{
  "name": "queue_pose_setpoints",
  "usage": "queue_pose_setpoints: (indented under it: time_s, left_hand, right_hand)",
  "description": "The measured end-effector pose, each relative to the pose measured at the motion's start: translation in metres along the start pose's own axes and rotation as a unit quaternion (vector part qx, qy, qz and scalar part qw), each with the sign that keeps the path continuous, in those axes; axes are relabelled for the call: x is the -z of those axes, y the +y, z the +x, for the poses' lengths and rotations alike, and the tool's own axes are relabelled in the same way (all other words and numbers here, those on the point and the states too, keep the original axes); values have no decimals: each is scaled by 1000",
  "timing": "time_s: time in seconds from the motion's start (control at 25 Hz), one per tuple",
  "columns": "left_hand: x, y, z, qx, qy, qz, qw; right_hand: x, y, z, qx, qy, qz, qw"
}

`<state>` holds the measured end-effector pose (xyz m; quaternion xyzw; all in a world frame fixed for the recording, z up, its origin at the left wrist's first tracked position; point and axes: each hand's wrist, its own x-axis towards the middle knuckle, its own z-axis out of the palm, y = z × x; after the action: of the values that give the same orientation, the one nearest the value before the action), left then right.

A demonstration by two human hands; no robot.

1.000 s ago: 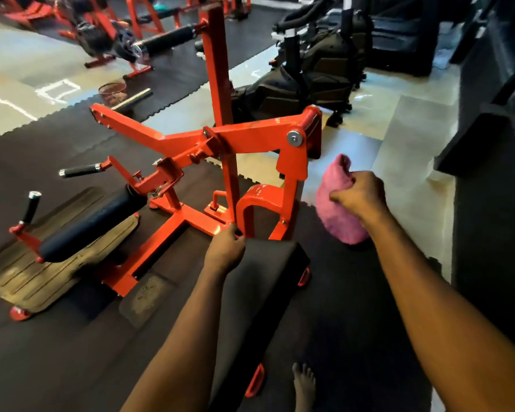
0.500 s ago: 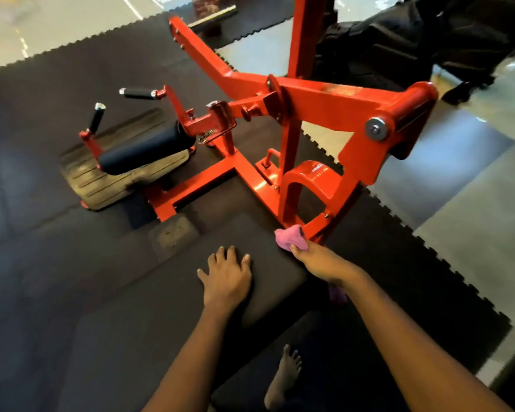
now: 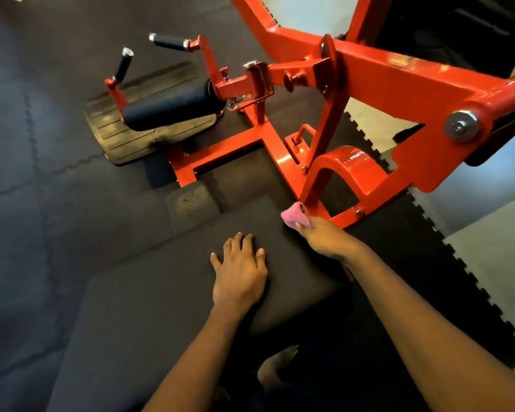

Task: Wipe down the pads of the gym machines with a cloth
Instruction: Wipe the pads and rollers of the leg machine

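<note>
Down on the black interlocking rubber floor matting [image 3: 42, 203] stands the glossy red-painted steel machine frame [image 3: 399, 84]. At its foot lies the flat black rectangular seat pad [image 3: 161, 307], matte and faintly grained, its long axis running from the person's near left out toward the frame's arched bracket. Farther off, the black cylindrical roller pad [image 3: 167, 110] sits smooth above a worn ribbed rubber footplate [image 3: 125, 144]. The left hand [image 3: 238, 272] rests flat on the seat pad's far end, fingers straight and spread, holding nothing. The right hand [image 3: 324, 239] is at the pad's far right corner, just beside the frame, its fingers curled round the small pink cloth [image 3: 295, 215], a soft bunched wad poking out past the fingertips. Nearly all the pad's surface lies leftward and back toward the person from that cloth, so I'd judge the stroke must draw along the long axis, and the left hand sits squarely in that path.
</note>
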<state>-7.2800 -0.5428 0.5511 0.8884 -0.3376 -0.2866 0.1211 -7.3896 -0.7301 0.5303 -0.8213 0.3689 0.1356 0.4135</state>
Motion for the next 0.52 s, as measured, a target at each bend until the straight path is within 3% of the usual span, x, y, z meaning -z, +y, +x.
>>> queue_pose_setpoints:
  time_s: [0.16, 0.28, 0.4, 0.52]
  left_hand:
    - [2, 0, 1, 7, -11, -7, 1000]
    - [2, -1, 1, 11, -14, -9, 1000]
    - [2, -1, 0, 16, -16, -12, 1000]
    - [4, 0, 0, 15, -12, -17, 1000]
  right_hand:
    - [-6, -37, 89, -23, -57, 5, 998]
    - [-16, -28, 131, -47, -13, 87, 995]
    - [-37, 9, 143, -83, -42, 105, 990]
    - [-22, -4, 136, -117, -53, 183, 975]
